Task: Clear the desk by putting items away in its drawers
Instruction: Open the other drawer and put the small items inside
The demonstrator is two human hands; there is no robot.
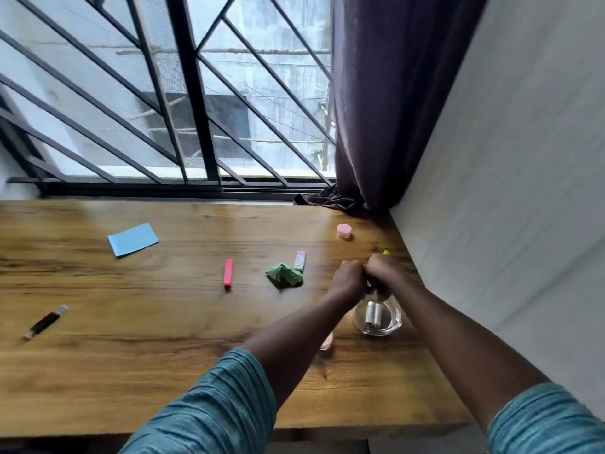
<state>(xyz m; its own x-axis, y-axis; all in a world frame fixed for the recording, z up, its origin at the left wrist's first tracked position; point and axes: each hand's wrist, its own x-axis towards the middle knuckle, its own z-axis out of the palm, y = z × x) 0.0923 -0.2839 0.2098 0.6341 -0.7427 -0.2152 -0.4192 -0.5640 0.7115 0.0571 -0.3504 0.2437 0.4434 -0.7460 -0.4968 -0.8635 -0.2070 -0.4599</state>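
- Fingers (pixel 375 268) of the right hand (pixel 388 273) are curled tight round a yellow pen (pixel 386 252); the left hand (pixel 348 278) is curled too, its knuckles touching the right, but I cannot tell whether it holds the pen.
- Glass (pixel 391 322) with two batteries (pixel 374 314) stands at 6 o'clock, just under the hands, its top hidden by the wrists; a pink thing (pixel 326 341) peeps from under the left forearm at 7.
- Pink lid (pixel 344 231) lies at 11 o'clock, near the curtain (pixel 376 109); the wall (pixel 507 191) is close at 3.
- Going out toward 9 o'clock: eraser (pixel 300 260), green wad (pixel 284 275), pink pen (pixel 228 272); blue paper (pixel 132 240) at 10, black pen (pixel 45 322) far off at 8, all apart on the desk (pixel 163 371).
- Yellow pen shows only a yellow-green tip; the rest is hidden, and a dark bit shows between the hands.
- Tip sticks out past the right knuckles at 12 o'clock, over the desk's right side.
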